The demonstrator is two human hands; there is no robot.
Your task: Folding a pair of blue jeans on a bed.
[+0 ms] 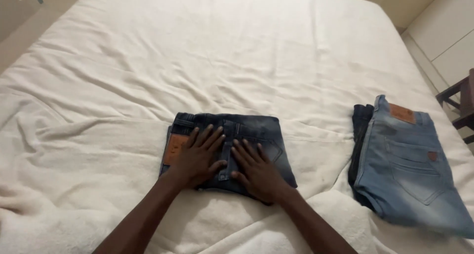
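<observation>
Cream blanket is covering the bed [237,51], rumpled. Dark folded jeans [232,150] are lying near the bed's front edge, middle; long axis running left to right, waistband patch toward the left edge. Left hand [197,155] and right hand [256,172] are pressing flat on top, fingers spread, gripping nothing. Judgement: even downward pressure, palms sweeping outward, would be flattening the fold best. Light blue jeans [410,170] are sitting folded toward the right edge.

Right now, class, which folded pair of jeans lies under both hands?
The dark grey-blue folded jeans mid-bed: left hand and right hand rest flat on them. The light blue jeans lie untouched on the right.
</observation>
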